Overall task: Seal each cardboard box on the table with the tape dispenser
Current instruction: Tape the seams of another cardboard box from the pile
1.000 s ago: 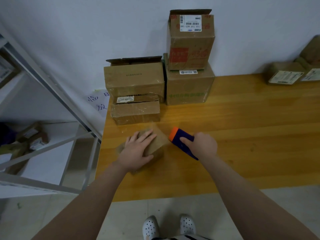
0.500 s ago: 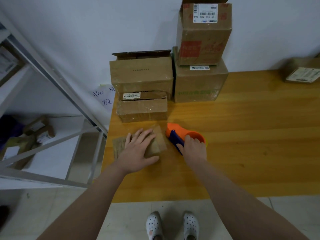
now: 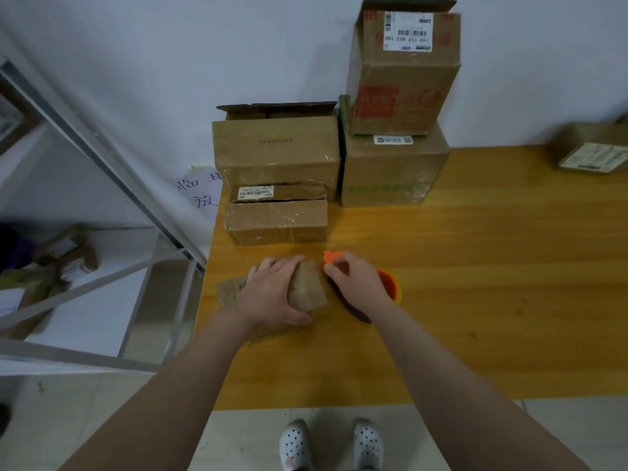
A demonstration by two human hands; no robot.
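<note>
Our left hand (image 3: pixel 268 294) grasps the small box (image 3: pixel 307 288) near the table's (image 3: pixel 475 266) left edge; our right hand (image 3: pixel 356 287) grips the tape dispenser (image 3: pixel 387 283) touching its right side. Sealing looks underway here. Farther boxes (image 3: pixel 277 154) stand open-flapped, probably unsealed.

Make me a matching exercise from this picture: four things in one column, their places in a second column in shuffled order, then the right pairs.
Things:
1. left hand
2. right hand
3. barcode-label box
4. white shoes

Places:
A. on the floor, below the table edge
B. stacked on another box, against the wall
C. on the orange tape dispenser
D. pressing down on the small box

Pairs: 1-D, 2-C, 3-B, 4-A
</note>
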